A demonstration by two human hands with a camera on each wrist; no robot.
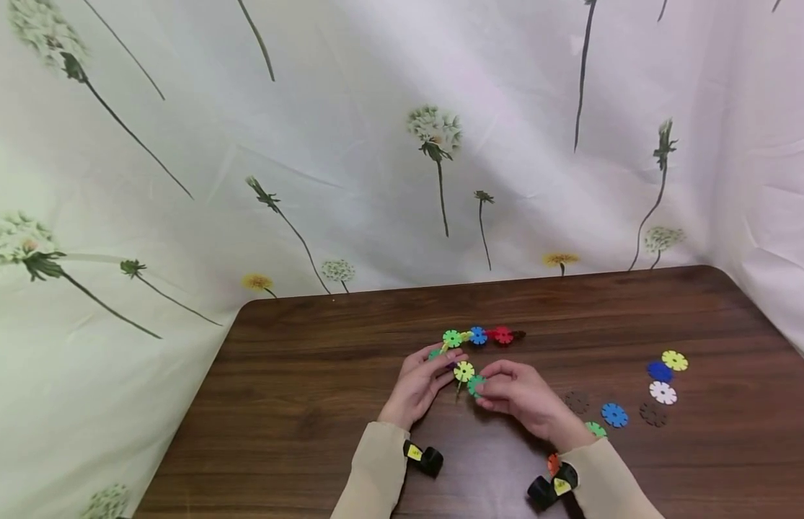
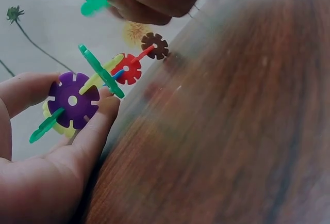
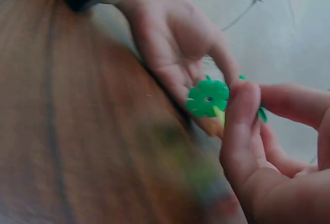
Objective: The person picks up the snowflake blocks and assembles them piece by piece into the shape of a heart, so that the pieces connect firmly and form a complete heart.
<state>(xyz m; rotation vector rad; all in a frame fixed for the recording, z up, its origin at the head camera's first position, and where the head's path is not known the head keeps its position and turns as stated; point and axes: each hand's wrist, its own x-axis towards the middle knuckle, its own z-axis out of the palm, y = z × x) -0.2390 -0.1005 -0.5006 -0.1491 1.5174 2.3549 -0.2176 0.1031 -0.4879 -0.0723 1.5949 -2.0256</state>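
Note:
My left hand (image 1: 414, 389) holds a chain of slotted plastic discs, its fingers round a purple disc (image 2: 73, 100). From there the chain runs away past a green disc (image 1: 452, 338), a blue disc (image 1: 477, 335) and a red disc (image 1: 502, 334) to a dark brown one (image 2: 154, 46) at its far end. A yellow disc (image 1: 464, 371) is between the two hands. My right hand (image 1: 521, 400) pinches a green disc (image 2: 95, 2) between thumb and fingers, close beside the yellow one. In the right wrist view another green disc (image 3: 208, 98) shows just past the right fingertips.
Loose discs lie on the brown wooden table (image 1: 298, 432) to the right: yellow (image 1: 675, 360), dark blue (image 1: 660, 372), white (image 1: 663, 393), blue (image 1: 614, 415) and brown (image 1: 652, 414). A green disc (image 1: 595, 429) and an orange disc (image 1: 554, 463) are partly hidden by the right arm. Dandelion-print cloth (image 1: 376, 180) hangs behind.

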